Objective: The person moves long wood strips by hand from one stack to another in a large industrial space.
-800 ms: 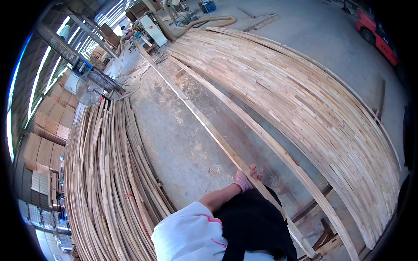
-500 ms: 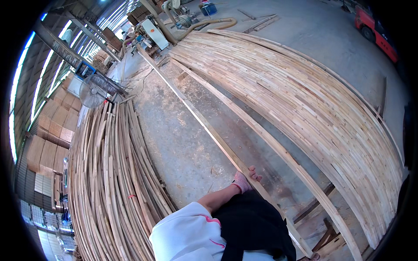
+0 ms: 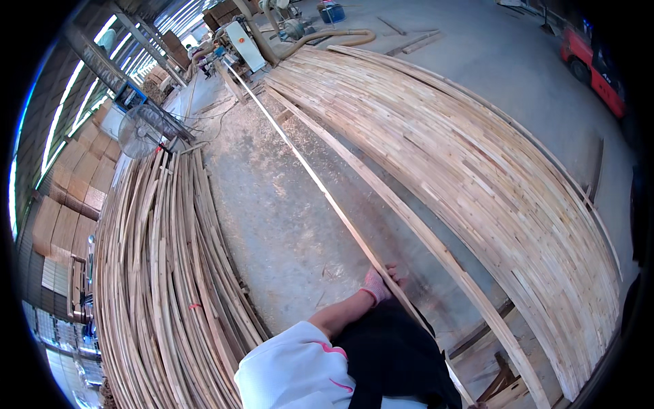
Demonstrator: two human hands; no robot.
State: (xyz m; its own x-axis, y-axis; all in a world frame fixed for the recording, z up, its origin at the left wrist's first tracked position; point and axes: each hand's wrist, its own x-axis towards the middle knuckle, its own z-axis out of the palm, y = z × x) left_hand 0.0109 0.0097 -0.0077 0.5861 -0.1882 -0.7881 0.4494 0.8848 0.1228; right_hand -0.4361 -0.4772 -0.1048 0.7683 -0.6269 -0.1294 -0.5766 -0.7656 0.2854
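My left hand (image 3: 381, 283), in a pink glove, is closed on a long thin wooden strip (image 3: 306, 170). The strip runs from beside my dark clothing at the bottom up across the concrete floor toward a machine (image 3: 242, 44) at the far end. My forearm in a white sleeve (image 3: 293, 365) reaches in from the lower edge. My right hand does not show in the picture.
A wide stack of pale wooden slats (image 3: 477, 177) lies to the right, with another long strip (image 3: 422, 238) along its near edge. A big pile of bent strips (image 3: 157, 286) fills the left. A standing fan (image 3: 139, 129), a dust hose (image 3: 327, 37) and a red vehicle (image 3: 599, 68) stand farther off.
My left hand keeps its hold on the strip at about the same place. The view has shifted slightly; nothing else has clearly moved.
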